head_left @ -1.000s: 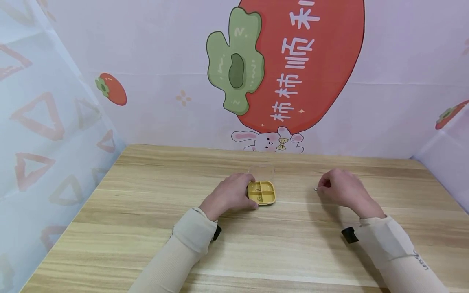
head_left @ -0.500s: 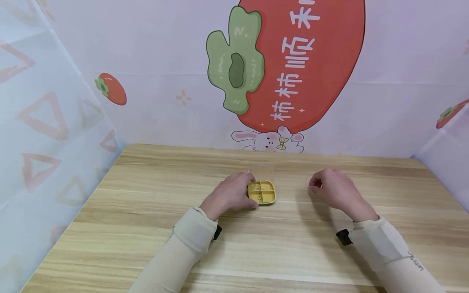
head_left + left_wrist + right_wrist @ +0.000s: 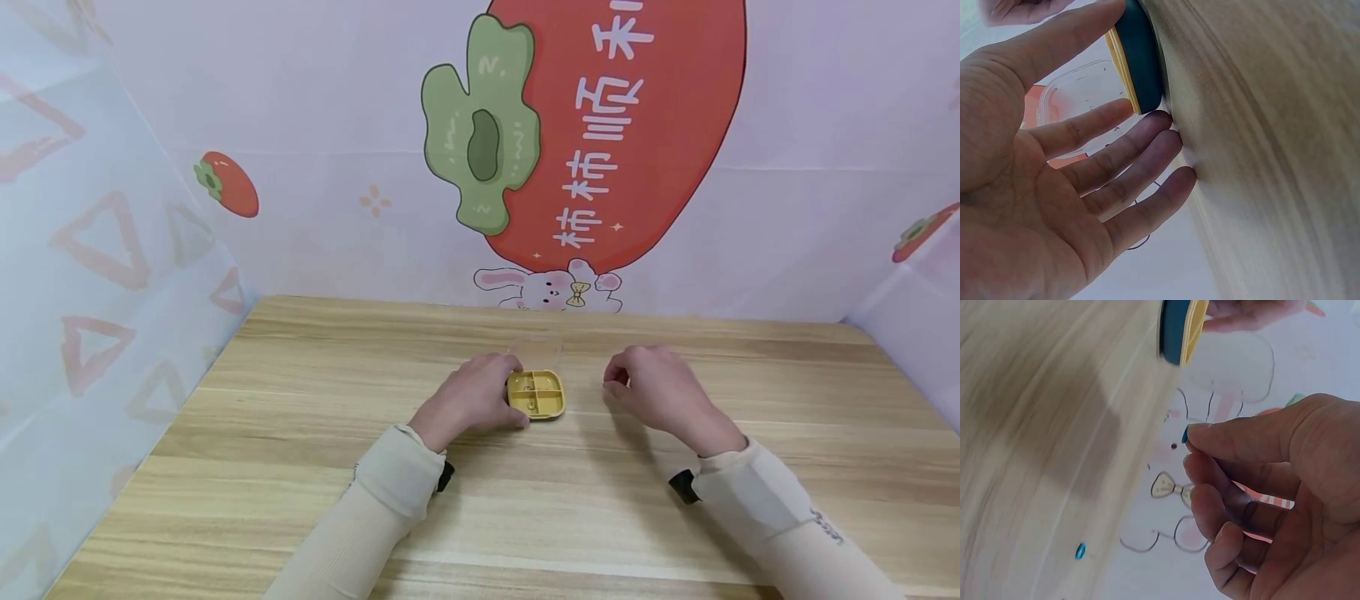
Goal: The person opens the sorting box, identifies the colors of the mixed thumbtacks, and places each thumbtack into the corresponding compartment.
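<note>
A small yellow divided box (image 3: 547, 405) with a dark teal outer side (image 3: 1140, 59) stands on the table, tiny ring-like pieces in its left compartments. Its clear lid (image 3: 536, 350) is open at the back. The left hand (image 3: 476, 392) holds the box's left side between thumb and index finger; its other fingertips reach the tabletop in the left wrist view. Just right of the box and above the table, the right hand (image 3: 666, 393) pinches a tiny teal piece (image 3: 1185, 434) between thumb and index finger, the other fingers curled.
Another small teal ring (image 3: 1080, 551) lies on the wooden table (image 3: 300, 400), visible in the right wrist view. A printed cloth (image 3: 337, 233) rises behind the table, with further cloth at both sides.
The right hand has moved left towards the box, carrying the small piece seen at its fingertips earlier. The left hand and the box have stayed in place.
</note>
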The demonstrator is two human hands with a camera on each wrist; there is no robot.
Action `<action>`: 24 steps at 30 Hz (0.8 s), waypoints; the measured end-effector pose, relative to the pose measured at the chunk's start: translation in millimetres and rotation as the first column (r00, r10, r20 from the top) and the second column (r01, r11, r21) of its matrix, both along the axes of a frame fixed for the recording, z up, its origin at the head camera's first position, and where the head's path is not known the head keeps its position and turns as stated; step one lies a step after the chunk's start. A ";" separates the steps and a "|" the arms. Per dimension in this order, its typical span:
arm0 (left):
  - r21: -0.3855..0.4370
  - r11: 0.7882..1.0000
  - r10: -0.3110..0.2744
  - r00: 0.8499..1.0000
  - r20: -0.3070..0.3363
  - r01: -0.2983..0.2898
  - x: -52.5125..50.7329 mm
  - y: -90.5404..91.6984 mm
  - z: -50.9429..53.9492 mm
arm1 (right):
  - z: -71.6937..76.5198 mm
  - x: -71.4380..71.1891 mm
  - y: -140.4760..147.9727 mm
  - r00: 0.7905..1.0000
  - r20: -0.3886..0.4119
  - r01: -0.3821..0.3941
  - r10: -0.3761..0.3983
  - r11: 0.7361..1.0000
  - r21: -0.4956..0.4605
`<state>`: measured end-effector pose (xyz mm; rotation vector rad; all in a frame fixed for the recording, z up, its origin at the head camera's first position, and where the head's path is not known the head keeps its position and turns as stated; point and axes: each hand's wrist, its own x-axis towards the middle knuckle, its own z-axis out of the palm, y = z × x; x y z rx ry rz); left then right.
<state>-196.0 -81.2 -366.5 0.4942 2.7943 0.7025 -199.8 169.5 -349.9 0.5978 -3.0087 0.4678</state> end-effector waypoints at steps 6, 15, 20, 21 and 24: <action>0.006 1.000 0.000 1.000 -0.004 0.000 0.0 -0.1 -1.0 | -4.2 1.4 -15.9 0.999 -0.017 -0.042 0.042 0.999 -0.020; 0.001 1.000 -0.005 1.000 -0.009 0.005 0.2 0.2 -0.7 | -4.5 6.1 -37.4 0.994 -0.019 -0.106 0.105 0.993 -0.047; 0.000 1.000 -0.008 1.000 -0.008 0.008 0.3 0.1 -0.5 | -5.5 7.3 -43.0 0.992 -0.014 -0.126 0.126 0.990 -0.069; 0.000 1.000 -0.009 1.000 -0.008 0.009 0.4 -0.1 -0.5 | -6.0 7.5 -43.9 0.992 -0.009 -0.127 0.127 0.989 -0.073; -0.003 1.000 -0.011 1.000 -0.009 0.011 0.5 -0.4 -0.8 | -7.4 7.1 -46.6 0.991 0.000 -0.131 0.132 0.988 -0.084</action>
